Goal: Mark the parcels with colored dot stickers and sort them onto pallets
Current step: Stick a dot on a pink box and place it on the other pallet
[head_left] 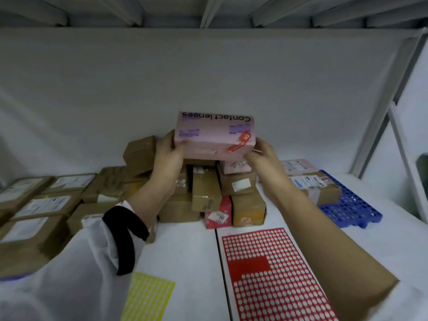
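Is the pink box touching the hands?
Touching. The head view shows the left hand gripping the pink box at one end, the right hand at the other.

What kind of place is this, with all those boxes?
Probably a parcel-sorting station in a warehouse or stockroom: a pile of labelled cardboard parcels on a white table, a blue plastic pallet, and a red dot-sticker sheet for marking them.

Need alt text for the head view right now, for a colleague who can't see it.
The left hand and right hand hold a pink box at the top of a pile of brown parcels. A red sticker sheet and a yellow sticker sheet lie nearer the person; a blue pallet bearing parcels sits at the right.
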